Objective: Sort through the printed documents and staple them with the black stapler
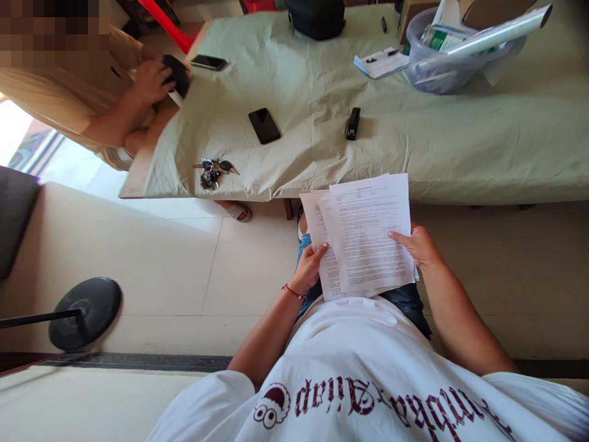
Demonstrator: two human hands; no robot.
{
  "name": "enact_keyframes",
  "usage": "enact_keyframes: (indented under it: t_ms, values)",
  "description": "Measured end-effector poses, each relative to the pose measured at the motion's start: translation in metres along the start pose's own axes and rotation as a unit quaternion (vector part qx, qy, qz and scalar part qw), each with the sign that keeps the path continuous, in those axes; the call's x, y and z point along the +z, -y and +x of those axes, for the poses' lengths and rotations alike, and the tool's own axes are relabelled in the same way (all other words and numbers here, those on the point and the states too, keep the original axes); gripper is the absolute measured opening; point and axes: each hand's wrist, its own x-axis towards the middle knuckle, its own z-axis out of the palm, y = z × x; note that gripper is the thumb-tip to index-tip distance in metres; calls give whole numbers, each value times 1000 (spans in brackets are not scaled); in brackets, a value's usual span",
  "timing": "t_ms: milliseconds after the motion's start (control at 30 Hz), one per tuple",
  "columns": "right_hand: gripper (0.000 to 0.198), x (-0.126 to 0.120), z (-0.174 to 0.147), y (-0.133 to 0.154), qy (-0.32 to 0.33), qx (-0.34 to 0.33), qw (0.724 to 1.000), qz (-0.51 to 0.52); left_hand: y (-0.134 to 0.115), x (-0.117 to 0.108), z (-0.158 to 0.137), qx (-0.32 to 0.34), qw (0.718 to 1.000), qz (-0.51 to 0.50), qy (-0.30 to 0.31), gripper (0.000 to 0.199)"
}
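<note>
Several printed sheets of paper [368,239] lie fanned and overlapping above my lap, just in front of the table's near edge. My left hand [313,264] grips their left side, thumb on top and fingers underneath. On the right side, my right hand [416,244] pinches the sheets, its thumb lying over the printed text. The top sheet sits slightly to the right of those below it. Beyond the papers, a black stapler [353,124] rests on the cloth-covered table [304,80].
On the table are a phone [264,126], a bunch of keys [215,172], another phone [208,62], a black case [316,18], a notepad [381,63] with pens and a plastic basket [430,70]. A person [110,92] sits at the left end. A round black stand base [87,313] stands on the floor.
</note>
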Motion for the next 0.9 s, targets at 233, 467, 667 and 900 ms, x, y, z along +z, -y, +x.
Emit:
enact_keyframes:
  t_ms: [233, 467, 667, 900]
  values:
    - [45, -6, 4, -4, -21, -10, 1000, -8, 1, -1, 1, -4, 1000, -4, -8, 60]
    - [43, 1, 4, 0, -29, -7, 999, 21, 3, -2, 3, -9, 999, -8, -34, 60]
    - [37, 11, 5, 0, -52, -45, 997, 20, 7, -2, 6, 6, 999, -11, -48, 65]
    - [35, 11, 6, -13, -64, -64, 994, -56, 7, -3, 6, 7, 999, -9, -45, 64]
